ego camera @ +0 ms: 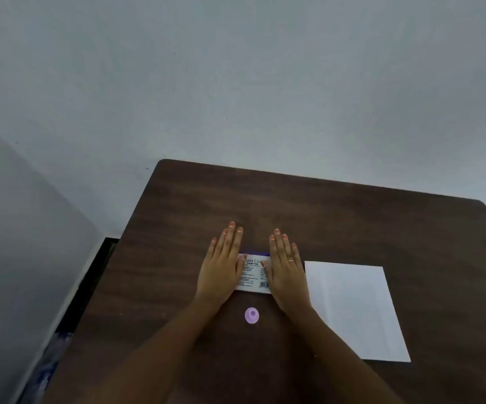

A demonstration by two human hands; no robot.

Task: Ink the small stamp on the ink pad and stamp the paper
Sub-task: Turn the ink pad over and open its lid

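Note:
A closed ink pad [254, 274] with a white printed label and a purple edge lies on the dark wooden table [352, 223]. My left hand [221, 266] lies flat over its left end, fingers straight. My right hand [287, 268], with a ring on one finger, lies flat over its right end. Neither hand grips anything. A small round lilac stamp [252, 315] stands on the table just in front of the pad, between my forearms. A white sheet of paper [352, 310] lies to the right of my right hand.
A pale wall rises behind the table. The table's left edge drops to a dark gap [90, 287] and a grey surface [17, 258] on the left.

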